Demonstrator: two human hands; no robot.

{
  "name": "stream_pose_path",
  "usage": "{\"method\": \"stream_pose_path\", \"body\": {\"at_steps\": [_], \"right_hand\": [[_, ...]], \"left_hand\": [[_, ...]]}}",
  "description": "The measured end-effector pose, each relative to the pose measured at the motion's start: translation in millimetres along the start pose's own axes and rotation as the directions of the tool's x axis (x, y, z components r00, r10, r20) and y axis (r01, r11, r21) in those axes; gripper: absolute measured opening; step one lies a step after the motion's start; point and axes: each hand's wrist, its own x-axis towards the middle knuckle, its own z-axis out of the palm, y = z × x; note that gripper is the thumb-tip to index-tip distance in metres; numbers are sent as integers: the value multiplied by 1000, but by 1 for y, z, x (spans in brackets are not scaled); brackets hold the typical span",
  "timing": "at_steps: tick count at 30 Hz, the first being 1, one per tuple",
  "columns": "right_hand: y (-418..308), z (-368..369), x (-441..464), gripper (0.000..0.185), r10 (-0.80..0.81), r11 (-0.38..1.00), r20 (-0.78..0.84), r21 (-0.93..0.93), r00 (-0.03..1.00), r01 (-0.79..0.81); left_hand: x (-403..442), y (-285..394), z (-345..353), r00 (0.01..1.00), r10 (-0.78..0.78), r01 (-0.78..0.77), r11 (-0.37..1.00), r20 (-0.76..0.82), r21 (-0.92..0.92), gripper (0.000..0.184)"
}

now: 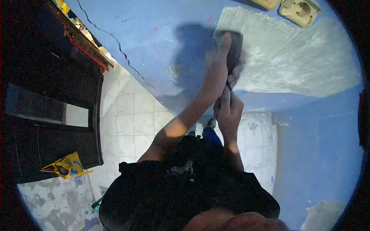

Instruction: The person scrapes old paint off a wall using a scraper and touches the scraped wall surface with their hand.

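The left hand (pixel 218 63) clasps a dark flat tool (pixel 235 48) at the edge of the pale patch (pixel 283 54) on the blue wall (pixel 154 42). The right hand (pixel 231 106) wraps round its lower end. I think they're smoothing the patch; the next move needs a flat, steady push.

Black shirt (pixel 185 200) here, dark right across the shoulders, a greyish irregular patch (pixel 177 169) showing on the front! Short sleeves (pixel 137 169), bare forearms (pixel 190 111), and down below, blue trousers (pixel 210 134) above a greyish shoe (pixel 211 123).
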Motion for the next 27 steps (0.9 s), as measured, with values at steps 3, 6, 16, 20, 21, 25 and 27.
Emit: {"method": "stream_pose_path", "body": {"at_steps": [3, 6, 16, 20, 21, 25, 27], "right_hand": [[-10, 8, 1, 36, -4, 999, -15, -35, 1000, 4], [-15, 5, 11, 35, -36, 999, -12, -8, 999, 36], [-26, 5, 19, 42, -204, 979, -33, 20, 978, 205], [-15, 6, 5, 43, -149, 987, -29, 53, 988, 151], [-13, 9, 10, 43, -176, 982, -26, 63, 984, 178], [-16, 10, 26, 42, -156, 970, 4, 187, 988, 153], [-22, 6, 22, 42, -92, 964, 43, 255, 995, 78]], "left_hand": [[10, 10, 0, 997, 56, -57, 998, 44, 13, 64], [14, 19, 5, 988, 130, -131, 991, 83, 2, 63], [8, 35, 19, 989, 116, -119, 993, 95, 22, 63], [6, 24, 11, 995, 87, -89, 995, 51, 39, 63], [6, 24, 9, 996, 78, -80, 995, 34, 63, 62], [15, 40, 16, 977, 193, -206, 963, 88, 173, 62], [10, 37, 15, 982, 169, -180, 971, 81, 157, 63]]}}
